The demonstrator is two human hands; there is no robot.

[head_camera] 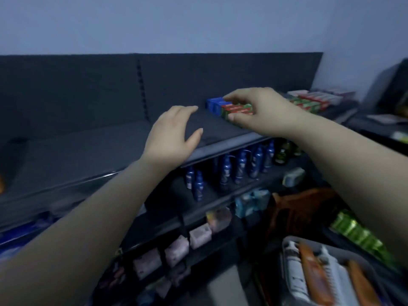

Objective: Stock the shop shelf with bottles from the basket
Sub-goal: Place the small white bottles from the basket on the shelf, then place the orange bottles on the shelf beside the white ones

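Observation:
My right hand (259,111) pinches a red and green carton (237,109) between thumb and fingers on the dark top shelf (92,149). Blue cartons (215,104) lie just behind it. My left hand (174,135) hovers open over the bare shelf to the left, fingers relaxed. The grey basket (289,240) sits at the bottom right and holds white and orange bottles (315,274) lying on their sides.
Blue bottles (238,168) stand in rows on the shelf below, with dark green bottles (281,154) at their right. More red and green cartons (309,102) lie along the top shelf to the right. Lower shelves hold small pale packets (176,250). Green packs (355,230) are stacked at the right.

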